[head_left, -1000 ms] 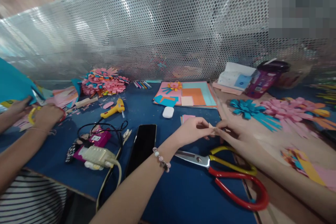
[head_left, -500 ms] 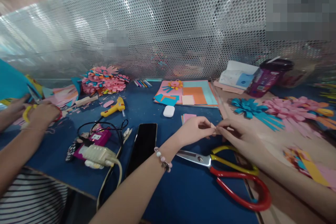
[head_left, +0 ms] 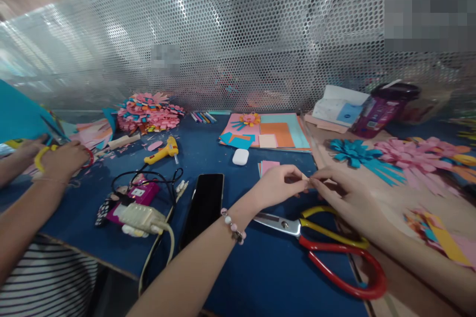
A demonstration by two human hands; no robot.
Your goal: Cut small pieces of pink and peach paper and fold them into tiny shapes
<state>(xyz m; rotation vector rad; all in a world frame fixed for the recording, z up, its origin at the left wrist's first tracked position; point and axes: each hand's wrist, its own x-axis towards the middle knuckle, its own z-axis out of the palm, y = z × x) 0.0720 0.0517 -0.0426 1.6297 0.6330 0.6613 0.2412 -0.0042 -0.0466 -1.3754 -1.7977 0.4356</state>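
1. Two hands meet above the table: your left hand (head_left: pixel 277 187) and your right hand (head_left: pixel 340 190) each have thumb and forefinger pinched together on a small pale scrap (head_left: pixel 303 177), the remaining fingers loosely curled.
2. Your scrap sits between the fingertips, mostly covered; you cannot tell its long axis or which way it points.
3. Nearer you lie scissors (head_left: pixel 292 226), blades pointing left, handles spread to the right.
4. You face a blue table (head_left: pixel 241 270), meeting a brown surface (head_left: pixel 394 203) at your right; a perforated metal screen (head_left: pixel 238 34) runs along the back.
5. On your left, a co-worker's hand (head_left: pixel 61 161) grips scissors beside blue paper (head_left: pixel 18 114).
6. Toward your right rear are a lidded purple cup (head_left: pixel 381 111), contents hidden, and a blurred clear tub (head_left: pixel 427 104) just beside it.
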